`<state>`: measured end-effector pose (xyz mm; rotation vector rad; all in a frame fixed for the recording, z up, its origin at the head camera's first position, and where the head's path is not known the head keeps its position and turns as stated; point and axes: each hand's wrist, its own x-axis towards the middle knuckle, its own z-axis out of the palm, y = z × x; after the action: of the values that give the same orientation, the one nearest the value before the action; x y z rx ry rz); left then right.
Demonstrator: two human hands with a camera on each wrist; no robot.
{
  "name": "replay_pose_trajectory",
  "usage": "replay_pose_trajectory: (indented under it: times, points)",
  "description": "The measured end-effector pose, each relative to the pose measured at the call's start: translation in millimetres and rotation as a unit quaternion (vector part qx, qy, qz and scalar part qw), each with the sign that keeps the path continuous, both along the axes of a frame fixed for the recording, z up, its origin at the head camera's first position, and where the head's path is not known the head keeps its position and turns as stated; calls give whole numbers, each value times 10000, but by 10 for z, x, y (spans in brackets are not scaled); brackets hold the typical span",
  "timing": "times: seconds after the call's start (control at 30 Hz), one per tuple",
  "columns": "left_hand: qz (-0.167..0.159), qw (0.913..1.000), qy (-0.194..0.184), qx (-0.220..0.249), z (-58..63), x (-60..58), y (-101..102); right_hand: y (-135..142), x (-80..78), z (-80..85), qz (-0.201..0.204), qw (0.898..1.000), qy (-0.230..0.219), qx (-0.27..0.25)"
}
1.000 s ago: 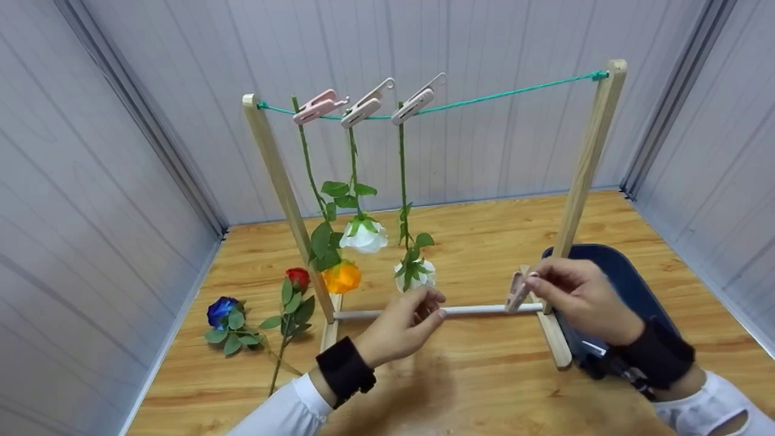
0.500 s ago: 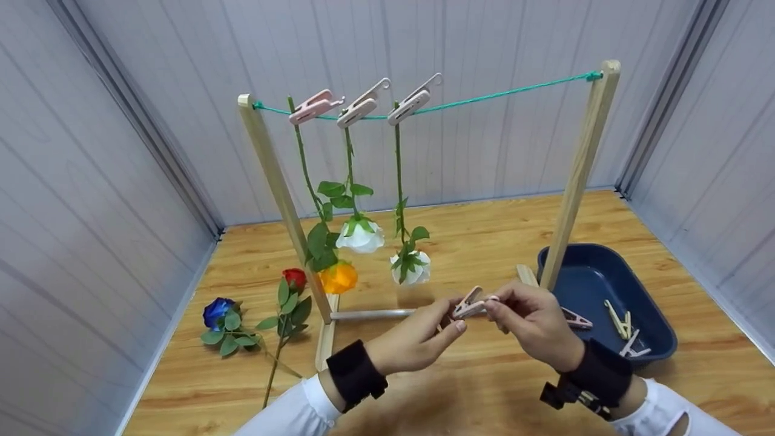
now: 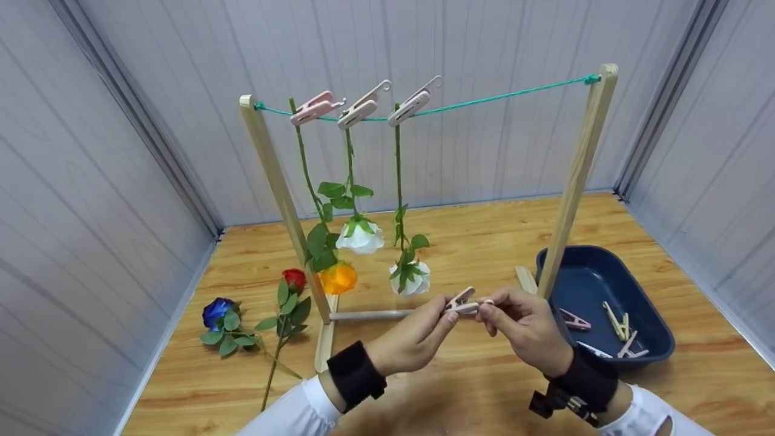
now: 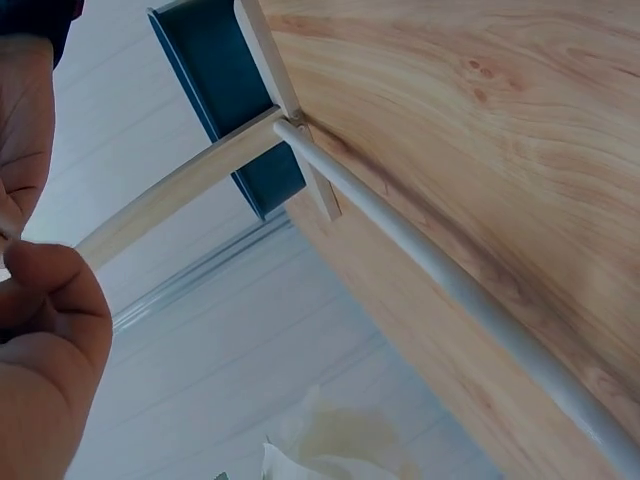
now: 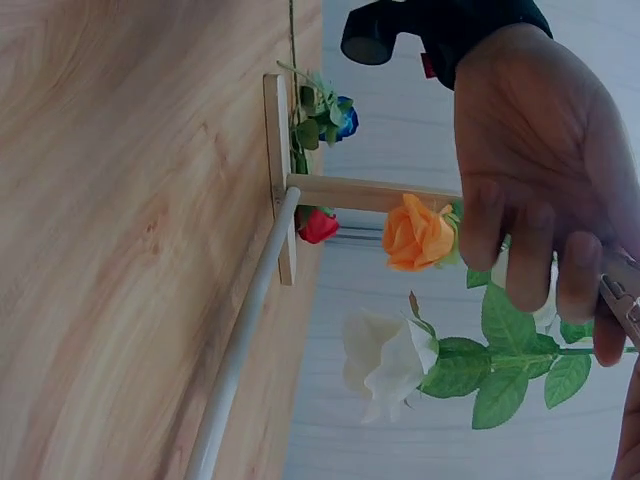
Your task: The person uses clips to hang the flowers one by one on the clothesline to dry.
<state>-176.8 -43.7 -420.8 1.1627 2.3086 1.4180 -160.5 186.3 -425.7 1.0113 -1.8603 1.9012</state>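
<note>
The pale-pink plastic clothespin [image 3: 464, 308] lies long axis crosswise: left hand [image 3: 408, 339] pinches its left end, right hand [image 3: 525, 327] its right.

pale pink clothespin [image 3: 464, 308] | handles spread | held between left hand [image 3: 407, 340] and right hand [image 3: 533, 332]

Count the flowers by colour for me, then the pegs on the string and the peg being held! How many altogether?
White flowers: 2
Orange flower: 1
Red flower: 1
Blue flower: 1
Pegs on the green string: 3
Held peg: 1
Total: 9
</note>
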Motion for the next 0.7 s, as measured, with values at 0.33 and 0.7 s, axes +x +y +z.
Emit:
replay_pose_trajectory:
  times: [0.33,0.7]
  points:
    - [314,9961,626,-532,-2,-35,-68,-52,13,-36,-1071,9907,3,844]
    - [182,9802,1460,-1322,-33,-8,-87,25,-117,-1,-1012,9570,1205,2436]
